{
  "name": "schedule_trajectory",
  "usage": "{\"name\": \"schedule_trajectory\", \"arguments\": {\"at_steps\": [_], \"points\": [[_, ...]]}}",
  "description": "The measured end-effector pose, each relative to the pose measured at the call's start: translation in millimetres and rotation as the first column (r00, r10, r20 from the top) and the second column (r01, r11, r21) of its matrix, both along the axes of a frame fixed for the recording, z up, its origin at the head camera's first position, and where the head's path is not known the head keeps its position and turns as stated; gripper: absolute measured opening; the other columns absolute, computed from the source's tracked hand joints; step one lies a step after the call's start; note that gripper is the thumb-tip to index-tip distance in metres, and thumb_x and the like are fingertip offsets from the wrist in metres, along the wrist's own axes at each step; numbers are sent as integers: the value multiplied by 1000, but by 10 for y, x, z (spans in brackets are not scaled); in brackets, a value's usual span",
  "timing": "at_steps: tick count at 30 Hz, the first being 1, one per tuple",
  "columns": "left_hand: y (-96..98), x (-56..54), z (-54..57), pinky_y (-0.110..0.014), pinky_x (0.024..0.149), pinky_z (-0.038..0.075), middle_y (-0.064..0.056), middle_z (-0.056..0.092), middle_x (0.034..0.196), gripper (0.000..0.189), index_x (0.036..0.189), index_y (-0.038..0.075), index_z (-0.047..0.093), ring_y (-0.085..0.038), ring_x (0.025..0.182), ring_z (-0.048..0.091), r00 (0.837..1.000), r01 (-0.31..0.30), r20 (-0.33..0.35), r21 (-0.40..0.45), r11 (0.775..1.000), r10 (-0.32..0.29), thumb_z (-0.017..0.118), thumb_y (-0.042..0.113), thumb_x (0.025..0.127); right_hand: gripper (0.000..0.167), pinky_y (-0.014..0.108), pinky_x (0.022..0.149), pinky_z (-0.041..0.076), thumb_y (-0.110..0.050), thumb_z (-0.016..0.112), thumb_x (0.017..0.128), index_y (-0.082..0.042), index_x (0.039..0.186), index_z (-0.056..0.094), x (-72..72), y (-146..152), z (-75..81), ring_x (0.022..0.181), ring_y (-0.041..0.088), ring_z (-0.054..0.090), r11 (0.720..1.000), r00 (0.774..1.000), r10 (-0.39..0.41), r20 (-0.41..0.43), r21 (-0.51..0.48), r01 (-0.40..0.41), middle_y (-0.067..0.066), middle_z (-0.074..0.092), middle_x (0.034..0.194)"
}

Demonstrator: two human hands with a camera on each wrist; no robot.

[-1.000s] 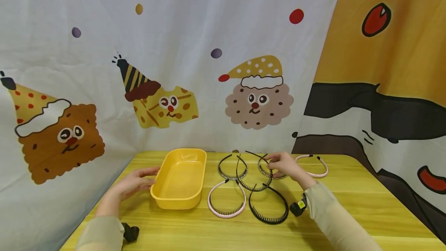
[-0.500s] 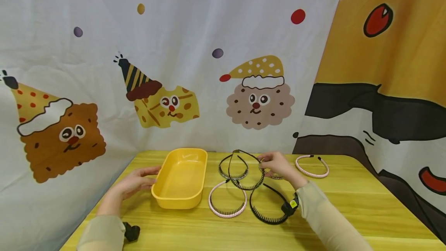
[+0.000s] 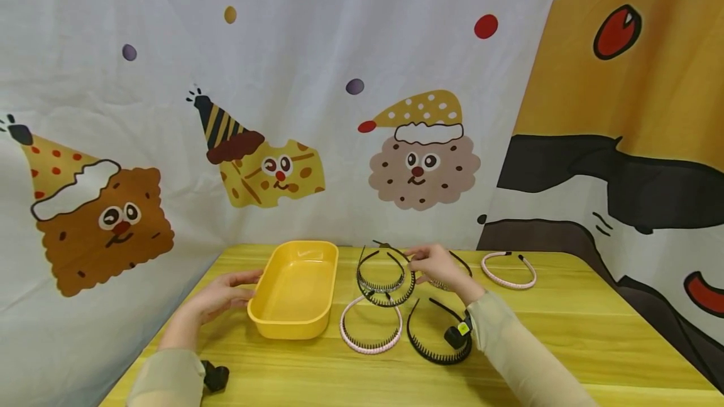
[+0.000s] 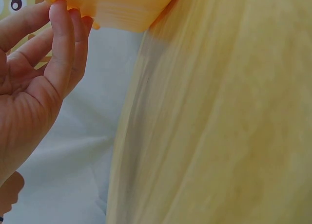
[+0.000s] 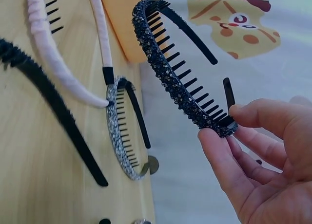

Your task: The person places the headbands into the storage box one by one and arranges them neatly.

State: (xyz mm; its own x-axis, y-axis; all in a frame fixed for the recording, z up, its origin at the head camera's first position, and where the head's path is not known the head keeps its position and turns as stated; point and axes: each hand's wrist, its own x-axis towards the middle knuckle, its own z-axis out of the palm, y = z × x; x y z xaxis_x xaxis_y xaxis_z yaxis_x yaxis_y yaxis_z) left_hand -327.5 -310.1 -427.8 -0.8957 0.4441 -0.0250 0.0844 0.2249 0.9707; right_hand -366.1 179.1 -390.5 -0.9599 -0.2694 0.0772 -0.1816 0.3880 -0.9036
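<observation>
My left hand rests at the left side of a yellow plastic tray. Its fingertips touch the outer wall just under the rim in the left wrist view. Between thumb and fingers, my right hand pinches one end part of a black glittery toothed headband, raised over the table. Below it lies a silver glittery headband, overlapped by the held one in the head view. Closer to me are a pink headband and a plain black toothed headband.
Behind my right hand, another headband is partly hidden. A second pink headband lies farther right on the wooden table. A printed cloth hangs along the back edge.
My right hand has carried the black glittery headband leftward, from over the partly hidden headband to above the silver one. The left hand and tray stay in place.
</observation>
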Motion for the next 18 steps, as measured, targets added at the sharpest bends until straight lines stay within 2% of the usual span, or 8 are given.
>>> {"name": "schedule_trajectory", "arguments": {"at_steps": [8, 13, 15, 18], "points": [[-19, 5, -6, -42, 94, 49, -36, 25, 148, 65, 149, -12, 21, -36, 121, 53, 1000, 0, -3, 4, 1000, 0, 56, 6, 97, 38, 43, 69, 58, -5, 65, 89, 3, 125, 61, -29, -163, 52, 96, 38, 61, 998, 999, 49, 4, -37, -49, 18, 62, 103], [-12, 6, 0, -42, 94, 49, -36, 26, 148, 63, 149, -12, 21, -38, 122, 52, 1000, -5, 6, 16, 1000, 5, 55, 5, 98, 38, 43, 70, 58, -5, 65, 89, 6, 126, 60, -58, -253, 71, 93, 30, 61, 993, 997, 74, 13, -96, -73, 27, 56, 115], [-4, 8, 3, -42, 94, 49, -36, 26, 148, 63, 148, -12, 21, -38, 121, 52, 1000, -5, 9, 24, 1000, 5, 55, 4, 98, 39, 48, 75, 57, -4, 65, 89, 7, 126, 59, -71, -282, 71, 93, 26, 62, 989, 996, 85, 23, -126, -81, 30, 52, 122], [14, 17, 12, -42, 94, 49, -37, 26, 148, 63, 148, -13, 21, -39, 121, 52, 1000, 7, 7, 30, 1000, -7, 55, 4, 98, 38, 53, 79, 54, -5, 65, 89, 6, 125, 60, -87, -326, 72, 94, 26, 62, 987, 996, 82, 35, -144, -76, 28, 53, 123]]}}
